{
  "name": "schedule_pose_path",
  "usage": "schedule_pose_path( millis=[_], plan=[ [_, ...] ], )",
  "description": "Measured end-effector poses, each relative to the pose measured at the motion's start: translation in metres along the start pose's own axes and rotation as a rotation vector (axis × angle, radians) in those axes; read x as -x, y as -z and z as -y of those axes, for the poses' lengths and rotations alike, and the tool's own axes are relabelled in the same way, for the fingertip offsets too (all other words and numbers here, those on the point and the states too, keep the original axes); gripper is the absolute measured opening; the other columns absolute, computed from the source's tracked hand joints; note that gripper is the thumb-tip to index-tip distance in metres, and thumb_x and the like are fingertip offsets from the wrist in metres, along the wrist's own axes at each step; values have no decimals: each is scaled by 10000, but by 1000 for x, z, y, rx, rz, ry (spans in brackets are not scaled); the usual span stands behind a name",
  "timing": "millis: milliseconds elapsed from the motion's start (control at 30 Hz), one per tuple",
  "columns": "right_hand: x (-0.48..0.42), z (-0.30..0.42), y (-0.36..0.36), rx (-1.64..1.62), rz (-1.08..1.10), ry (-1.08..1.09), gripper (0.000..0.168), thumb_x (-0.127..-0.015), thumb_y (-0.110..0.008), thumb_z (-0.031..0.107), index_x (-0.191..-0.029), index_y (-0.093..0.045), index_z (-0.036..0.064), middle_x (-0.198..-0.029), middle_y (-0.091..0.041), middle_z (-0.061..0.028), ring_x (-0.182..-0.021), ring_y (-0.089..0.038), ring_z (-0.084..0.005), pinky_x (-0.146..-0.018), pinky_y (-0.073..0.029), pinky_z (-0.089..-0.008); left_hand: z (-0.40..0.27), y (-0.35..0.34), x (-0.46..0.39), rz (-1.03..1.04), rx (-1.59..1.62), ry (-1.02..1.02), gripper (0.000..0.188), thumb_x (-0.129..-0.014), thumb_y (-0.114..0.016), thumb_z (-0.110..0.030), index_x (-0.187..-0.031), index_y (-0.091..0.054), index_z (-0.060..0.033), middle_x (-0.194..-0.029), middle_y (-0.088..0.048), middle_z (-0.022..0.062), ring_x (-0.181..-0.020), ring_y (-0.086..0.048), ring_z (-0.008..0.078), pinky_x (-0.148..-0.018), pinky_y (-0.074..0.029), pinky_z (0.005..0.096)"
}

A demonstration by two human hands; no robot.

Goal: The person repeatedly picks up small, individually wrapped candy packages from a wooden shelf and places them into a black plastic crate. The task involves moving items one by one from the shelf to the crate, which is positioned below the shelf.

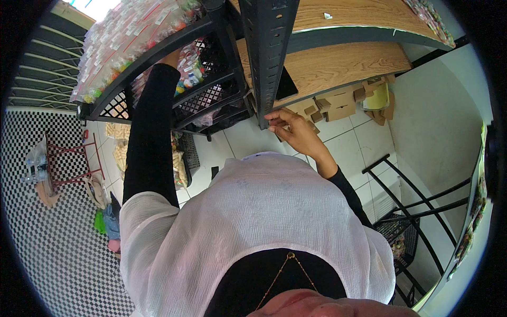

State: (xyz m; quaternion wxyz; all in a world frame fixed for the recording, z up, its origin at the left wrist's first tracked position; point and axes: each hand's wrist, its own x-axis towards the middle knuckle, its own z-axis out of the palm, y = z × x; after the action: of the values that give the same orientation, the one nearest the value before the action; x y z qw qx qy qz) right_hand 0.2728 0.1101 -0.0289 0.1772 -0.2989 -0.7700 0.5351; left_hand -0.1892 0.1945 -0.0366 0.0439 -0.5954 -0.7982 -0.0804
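My left hand (171, 59) reaches into an upper tier of a black plastic rack (233, 51). Most of that hand is hidden behind the rack's rim, so its fingers and any hold cannot be seen. Beside it in the tier lie clear plastic packets (192, 71) with colourful contents. More zip bags (134, 35) with red seal lines and small labels stand in a row on the top tier. My right hand (295, 128) is at the edge of a dark perforated metal post (267, 71). Its fingers are bent, with thumb and forefinger apart and nothing visible between them.
Wood-patterned shelves (340, 65) extend right of the post, with a dark flat object (287, 85) on one. Cardboard boxes (340, 105) sit on the tiled floor below. A black metal frame (412, 202) stands at right. Packs of pale food (121, 152) and a red metal stand (75, 162) are at left.
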Motion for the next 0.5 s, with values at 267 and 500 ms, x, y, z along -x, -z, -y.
schedule_pose_path(
  millis=[267,500],
  plan=[
    [7,26,32,28,68,60,306,-897,-660,117,-1190,-627,35,-1113,-631,-113,-982,-651,-209,-844,-524,-322,-8,1,1,38,21,3,321,-942,-548,-326,-1134,-653,-91,-1140,-643,214,-1099,-591,379,-965,-435,467],
    [18,121,131,20,-71,355,252,-884,-671,109,-1124,-669,33,-1008,-664,-63,-927,-635,-157,-795,-502,-298,-7,-1,2,103,48,16,316,-941,-551,-323,-1130,-654,-92,-1148,-640,213,-1112,-583,384,-979,-428,470]
  ],
)
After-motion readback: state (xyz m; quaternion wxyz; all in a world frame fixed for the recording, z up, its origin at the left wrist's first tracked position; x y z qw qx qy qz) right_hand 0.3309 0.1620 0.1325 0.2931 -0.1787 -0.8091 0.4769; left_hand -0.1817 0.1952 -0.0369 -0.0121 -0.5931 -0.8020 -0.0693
